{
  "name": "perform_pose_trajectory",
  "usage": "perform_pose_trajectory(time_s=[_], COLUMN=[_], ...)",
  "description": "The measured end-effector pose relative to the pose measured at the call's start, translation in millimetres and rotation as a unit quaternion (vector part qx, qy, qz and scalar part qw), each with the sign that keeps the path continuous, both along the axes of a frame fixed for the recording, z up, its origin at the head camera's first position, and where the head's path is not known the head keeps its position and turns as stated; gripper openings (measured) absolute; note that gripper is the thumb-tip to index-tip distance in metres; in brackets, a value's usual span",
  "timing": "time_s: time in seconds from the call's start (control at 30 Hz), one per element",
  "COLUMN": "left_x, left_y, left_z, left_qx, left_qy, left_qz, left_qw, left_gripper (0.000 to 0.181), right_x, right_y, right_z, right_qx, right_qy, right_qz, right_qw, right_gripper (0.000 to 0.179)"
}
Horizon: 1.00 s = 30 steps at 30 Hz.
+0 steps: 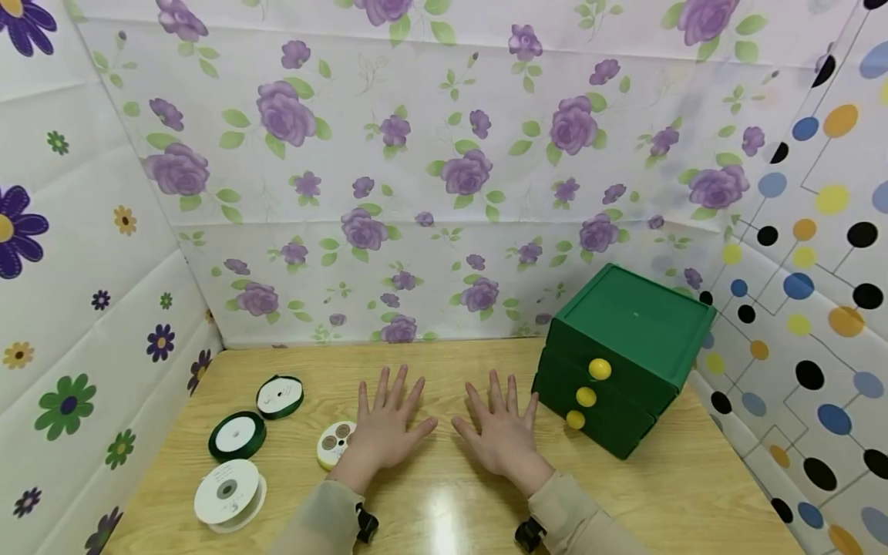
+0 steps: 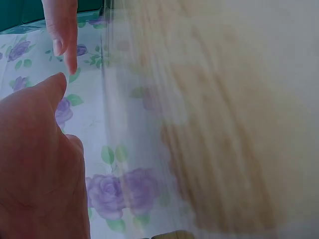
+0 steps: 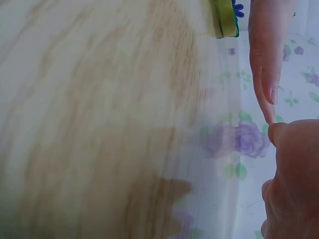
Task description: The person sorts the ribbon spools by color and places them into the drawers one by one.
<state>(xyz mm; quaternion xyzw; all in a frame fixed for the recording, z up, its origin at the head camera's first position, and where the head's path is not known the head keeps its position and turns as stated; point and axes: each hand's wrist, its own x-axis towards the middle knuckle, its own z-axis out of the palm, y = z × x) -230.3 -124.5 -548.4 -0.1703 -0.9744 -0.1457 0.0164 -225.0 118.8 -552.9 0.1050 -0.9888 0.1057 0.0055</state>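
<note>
My left hand [image 1: 387,438] is spread over the wooden table with straight fingers, holding nothing. Just beside its wrist lies a spool of yellow ribbon [image 1: 331,456], partly covered by the hand. To its right, my right hand [image 1: 505,441] is likewise spread palm-down, the thumbs pointing toward each other but apart. Nearest to the right hand is a dark green drawer box [image 1: 634,320] with three yellow knobs [image 1: 586,397], all its drawers closed. The left wrist view has the left hand [image 2: 37,164] at its edge; the right wrist view has the right hand [image 3: 296,179].
On the left of the table [image 1: 444,362] lie two spools of dark green ribbon [image 1: 237,435] and a white spool [image 1: 223,493], close together. A flowered cloth wall [image 1: 416,193] stands behind, with patterned cloth at both sides.
</note>
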Motion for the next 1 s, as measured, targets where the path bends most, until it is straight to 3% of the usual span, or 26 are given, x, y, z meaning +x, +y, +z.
perform_pose_trajectory(time_s=[0.43,0.53,0.63,0.7,0.77,0.9,1.0], left_x=[3.4,4.8,7.3,9.1,10.9,13.3,13.3], left_y=[1.9,2.2,3.1,4.2,5.9,10.5,14.7], left_z=[6.9,7.1,7.4,8.8,11.1,17.8,22.7], left_qx=[0.006,0.03,0.087,0.141,0.203,0.318,0.382], left_qy=[-0.007,-0.014,-0.04,-0.066,-0.09,-0.116,-0.125], left_qz=[-0.004,-0.005,-0.01,-0.014,-0.016,-0.014,-0.008], left_qw=[1.0,0.9994,0.9953,0.9877,0.9749,0.9406,0.9159], left_gripper=[0.08,0.08,0.078,0.077,0.074,0.066,0.057], right_x=[-1.2,-1.1,0.0,1.2,2.7,6.7,9.4], right_y=[4,5,7,9,11,17,23], right_z=[4.8,6.7,9.7,12.9,17.0,26.8,33.0], right_qx=[-0.053,-0.069,-0.096,-0.13,-0.17,-0.256,-0.304], right_qy=[-0.009,-0.016,-0.027,-0.036,-0.044,-0.053,-0.057], right_qz=[0.004,0.002,-0.006,-0.012,-0.02,-0.034,-0.046], right_qw=[0.9985,0.9975,0.995,0.9908,0.9843,0.9647,0.9498], right_gripper=[0.076,0.076,0.076,0.077,0.077,0.071,0.065])
